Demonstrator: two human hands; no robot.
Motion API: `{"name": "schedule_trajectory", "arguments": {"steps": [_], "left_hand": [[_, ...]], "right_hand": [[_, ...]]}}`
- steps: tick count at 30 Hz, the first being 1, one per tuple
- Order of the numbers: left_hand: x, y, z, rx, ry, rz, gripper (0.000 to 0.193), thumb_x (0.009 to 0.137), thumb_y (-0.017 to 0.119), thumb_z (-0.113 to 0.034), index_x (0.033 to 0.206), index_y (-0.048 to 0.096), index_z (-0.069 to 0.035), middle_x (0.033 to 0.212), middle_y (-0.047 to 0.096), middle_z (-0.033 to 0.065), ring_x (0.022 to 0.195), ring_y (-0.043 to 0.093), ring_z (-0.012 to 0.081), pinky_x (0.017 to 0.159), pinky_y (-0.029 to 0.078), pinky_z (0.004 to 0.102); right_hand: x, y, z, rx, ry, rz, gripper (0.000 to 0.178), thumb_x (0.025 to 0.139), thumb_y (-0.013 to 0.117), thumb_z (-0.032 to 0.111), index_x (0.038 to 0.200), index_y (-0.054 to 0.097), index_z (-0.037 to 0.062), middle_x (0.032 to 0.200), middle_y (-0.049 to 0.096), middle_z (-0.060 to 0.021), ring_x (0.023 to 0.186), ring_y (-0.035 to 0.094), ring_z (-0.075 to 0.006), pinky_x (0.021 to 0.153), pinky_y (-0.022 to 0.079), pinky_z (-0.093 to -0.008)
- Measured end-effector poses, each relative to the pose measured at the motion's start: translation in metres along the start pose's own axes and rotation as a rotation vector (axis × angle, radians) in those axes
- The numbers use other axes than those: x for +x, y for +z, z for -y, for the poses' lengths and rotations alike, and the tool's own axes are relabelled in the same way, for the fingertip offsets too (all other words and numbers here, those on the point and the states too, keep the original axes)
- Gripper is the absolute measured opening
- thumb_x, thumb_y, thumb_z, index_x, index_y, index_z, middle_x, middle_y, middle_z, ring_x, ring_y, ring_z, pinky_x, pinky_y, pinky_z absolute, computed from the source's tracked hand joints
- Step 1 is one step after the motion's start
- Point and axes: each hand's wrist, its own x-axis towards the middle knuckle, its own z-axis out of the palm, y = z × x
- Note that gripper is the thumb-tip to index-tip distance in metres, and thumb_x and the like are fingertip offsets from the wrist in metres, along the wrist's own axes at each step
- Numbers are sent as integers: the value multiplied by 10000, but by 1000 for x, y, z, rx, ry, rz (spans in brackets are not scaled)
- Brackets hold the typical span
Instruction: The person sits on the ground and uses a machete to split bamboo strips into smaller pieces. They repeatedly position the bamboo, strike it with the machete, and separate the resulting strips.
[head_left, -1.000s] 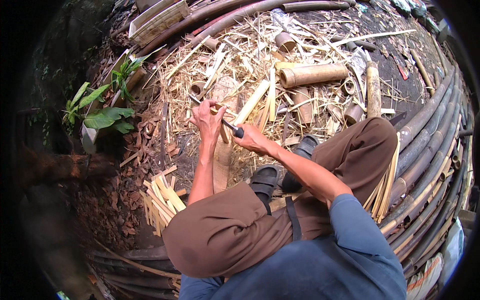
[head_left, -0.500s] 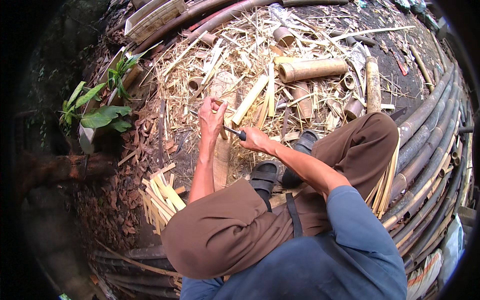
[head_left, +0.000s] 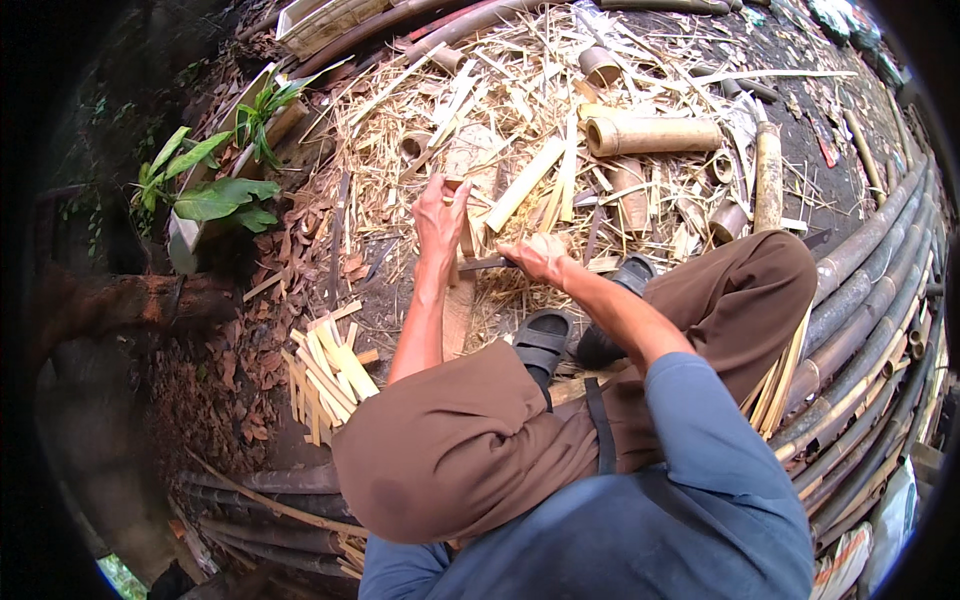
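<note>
The knife (head_left: 485, 264) sits differently from a moment ago. Half a second back its blade slants close below the left fingers; now it lies nearly level, clear of them, pointing left across the lower part of a narrow strip (head_left: 466, 238). The whole view also swings a little, so some of the shift on screen belongs to the head, not the hands. For the work in hand, this looks like the far end of a drawing stroke along the strip, with the edge well apart from the left fingertips; whether it is biting at this instant is too small to tell.

The right hand (head_left: 538, 257) is closed around the knife handle, which it mostly hides. The left hand (head_left: 440, 212) pinches the upper end of the strip between thumb and fingers. The strip hangs down from that grip, above a long plank (head_left: 457, 325) on the ground.

Among the containers, a pale crate (head_left: 335, 28) stands at the upper left, cut off by the frame, so its contents cannot be made out. A whitish planter (head_left: 183, 245) at the left has a leafy green plant (head_left: 215, 200) at it. A pale sack (head_left: 845, 560) at the lower right is cropped too, its filling hidden.
</note>
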Motion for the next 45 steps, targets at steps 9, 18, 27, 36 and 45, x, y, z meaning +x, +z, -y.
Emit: {"name": "schedule_trajectory", "arguments": {"steps": [9, 18, 27, 36, 45], "left_hand": [[10, -109, 39, -215, -235, -381, 127, 861, 660, -109, 746, 638, -61, 681, 535, -19, 535, 389, 79, 476, 305, 234], [-57, -107, 69, -241, -392, -563, 182, 939, 565, -87, 841, 530, 62, 892, 611, 153, 742, 657, 205, 668, 629, 299], [-101, -58, 83, -149, -477, -368, 313, 996, 419, -226, 898, 498, 60, 795, 621, 158, 637, 664, 222, 570, 580, 310], [-120, -49, 46, -295, -505, -404, 362, 1001, 319, -199, 978, 507, 109, 871, 638, 216, 785, 703, 310, 627, 610, 343], [-121, -62, 73, -315, -516, -402, 318, 986, 334, -132, 958, 490, 143, 894, 629, 257, 793, 704, 336, 656, 625, 352]], "right_hand": [[-76, 3, 47, 500, 154, -118, 360, 780, 639, 292, 1004, 557, 23, 767, 638, -251, 756, 629, -444, 678, 500, -523], [-99, -16, 82, 783, 460, -247, 389, 868, 612, 355, 1067, 537, 28, 817, 624, -268, 791, 619, -451, 686, 467, -519], [-109, -9, 113, 916, 260, -212, 420, 935, 548, 393, 1215, 483, 86, 753, 640, -245, 685, 635, -431, 616, 480, -497], [-82, 19, 100, 1022, 382, -48, 412, 952, 481, 434, 1041, 554, 39, 756, 612, -297, 779, 613, -481, 687, 461, -524], [-77, 13, 105, 1009, 383, -103, 385, 953, 493, 416, 949, 554, 36, 708, 593, -262, 702, 586, -471, 626, 438, -525]]}}
